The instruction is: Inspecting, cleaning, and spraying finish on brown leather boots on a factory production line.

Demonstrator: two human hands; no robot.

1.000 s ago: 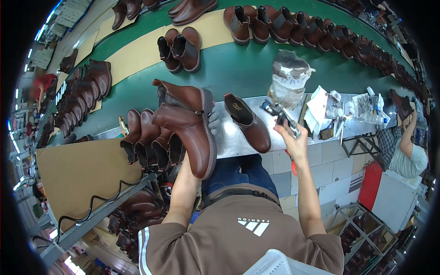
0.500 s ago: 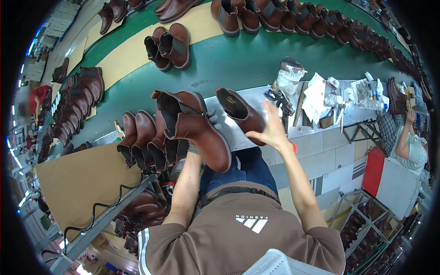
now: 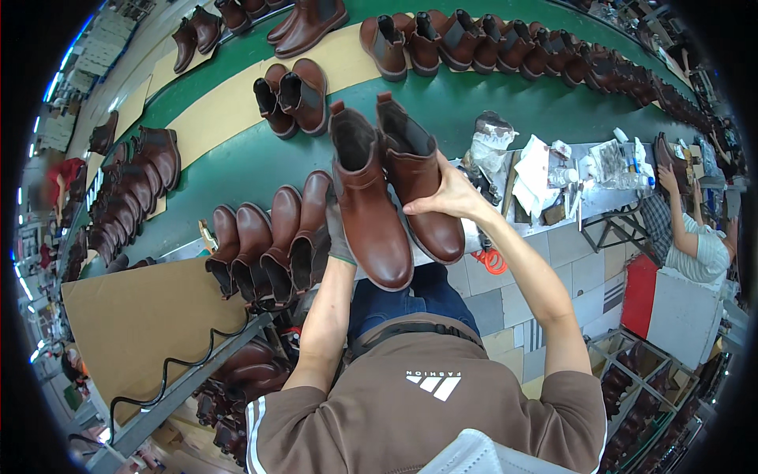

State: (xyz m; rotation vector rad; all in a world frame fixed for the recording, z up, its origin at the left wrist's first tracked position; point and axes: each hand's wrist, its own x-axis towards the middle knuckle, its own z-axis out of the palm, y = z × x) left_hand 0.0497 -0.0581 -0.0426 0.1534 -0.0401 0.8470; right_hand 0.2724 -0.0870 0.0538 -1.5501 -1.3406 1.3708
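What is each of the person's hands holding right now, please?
Left hand: mostly hidden behind the left brown ankle boot, gripping it from underneath.
Right hand: closed on the side of the right brown ankle boot.

A long green conveyor belt [image 3: 237, 170] curves across the room. A pair of brown boots [image 3: 290, 96] stands on it; beyond that pair a row of boots [image 3: 505, 43] lines the belt's far edge. To the pair's right, a grey tabletop [image 3: 580, 207] carries a crumpled plastic bag [image 3: 489, 146], white papers [image 3: 535, 170] and small bottles [image 3: 632, 162].
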